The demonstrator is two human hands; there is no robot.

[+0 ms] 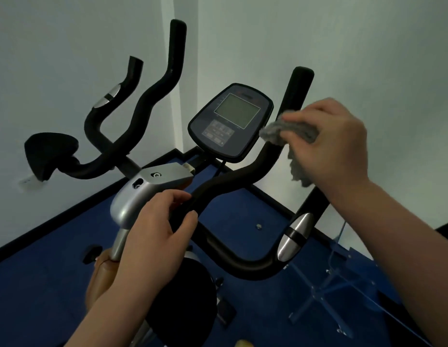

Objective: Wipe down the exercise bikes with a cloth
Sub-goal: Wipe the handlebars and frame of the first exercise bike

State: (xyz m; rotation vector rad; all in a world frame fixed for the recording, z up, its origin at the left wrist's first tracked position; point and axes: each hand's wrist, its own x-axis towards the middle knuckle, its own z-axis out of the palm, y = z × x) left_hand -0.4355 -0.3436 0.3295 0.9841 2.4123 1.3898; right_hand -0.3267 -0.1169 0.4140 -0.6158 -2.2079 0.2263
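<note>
An exercise bike fills the view, with black foam handlebars (225,181) and a dark console (230,121) with a grey screen at the centre. My left hand (157,229) grips the handlebar near the silver stem clamp (145,189). My right hand (328,144) is closed on a grey cloth (290,132), pressed against the right upright bar (296,91) beside the console. Part of the cloth hangs below my fingers.
White walls meet in a corner close behind the bike. The floor is blue with a black skirting strip (265,199). The left handlebar horns (152,91) rise at the left. A clear acrylic stand (325,289) sits on the floor at the lower right.
</note>
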